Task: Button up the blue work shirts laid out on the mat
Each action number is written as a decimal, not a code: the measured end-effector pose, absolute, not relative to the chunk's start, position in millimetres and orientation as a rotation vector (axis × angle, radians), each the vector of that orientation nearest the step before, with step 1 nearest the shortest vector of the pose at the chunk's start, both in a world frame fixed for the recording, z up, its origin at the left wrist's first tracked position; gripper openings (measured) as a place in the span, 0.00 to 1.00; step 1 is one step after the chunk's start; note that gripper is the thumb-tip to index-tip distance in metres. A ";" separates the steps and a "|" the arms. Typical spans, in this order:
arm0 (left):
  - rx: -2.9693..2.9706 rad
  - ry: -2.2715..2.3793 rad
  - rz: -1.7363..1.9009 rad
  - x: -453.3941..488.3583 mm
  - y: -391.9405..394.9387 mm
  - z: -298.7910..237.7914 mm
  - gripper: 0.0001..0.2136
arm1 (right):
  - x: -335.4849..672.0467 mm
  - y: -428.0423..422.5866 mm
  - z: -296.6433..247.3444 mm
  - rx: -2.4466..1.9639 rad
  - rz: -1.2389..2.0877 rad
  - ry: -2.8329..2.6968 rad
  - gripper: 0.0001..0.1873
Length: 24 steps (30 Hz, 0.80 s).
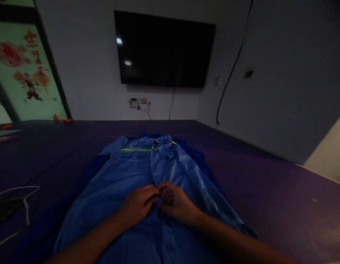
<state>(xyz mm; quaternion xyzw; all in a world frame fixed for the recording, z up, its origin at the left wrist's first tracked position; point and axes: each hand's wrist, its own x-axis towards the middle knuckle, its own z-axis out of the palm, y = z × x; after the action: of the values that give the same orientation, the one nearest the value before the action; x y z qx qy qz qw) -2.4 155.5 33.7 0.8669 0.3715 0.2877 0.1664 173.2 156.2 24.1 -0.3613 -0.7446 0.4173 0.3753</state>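
Observation:
A blue work shirt (pixel 126 176) with a yellow-green reflective stripe across the chest lies flat on a dark purple surface (pixel 269 183), collar away from me. My left hand (pixel 138 203) and my right hand (pixel 177 203) meet at the shirt's front opening, about halfway down. Both have their fingers curled and pinched on the fabric edges of the placket. Whether a button is between the fingertips is too dark to tell. Other buttons show lower on the placket.
A white cable (pixel 24 198) and a dark flat object (pixel 4 211) lie at the left. A black wall screen (pixel 164 49) hangs ahead, with a socket and wires below. A glass door with red decorations (pixel 24 69) stands at far left.

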 end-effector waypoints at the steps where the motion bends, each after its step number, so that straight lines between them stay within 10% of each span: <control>1: 2.474 1.058 0.812 -2.5 155.5 33.5 0.09 | 173.0 156.1 23.8 -0.933 1.065 -1.906 0.17; 24: 2.552 0.981 0.824 -2.8 153.2 33.3 0.12 | 171.9 158.7 18.4 -0.919 1.109 -1.876 0.19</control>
<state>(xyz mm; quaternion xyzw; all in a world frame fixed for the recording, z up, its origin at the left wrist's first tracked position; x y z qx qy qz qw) -2.8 153.2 33.3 0.8845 0.3402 0.2856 0.1426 171.9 158.7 18.4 -0.3598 -0.7340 0.4340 0.3787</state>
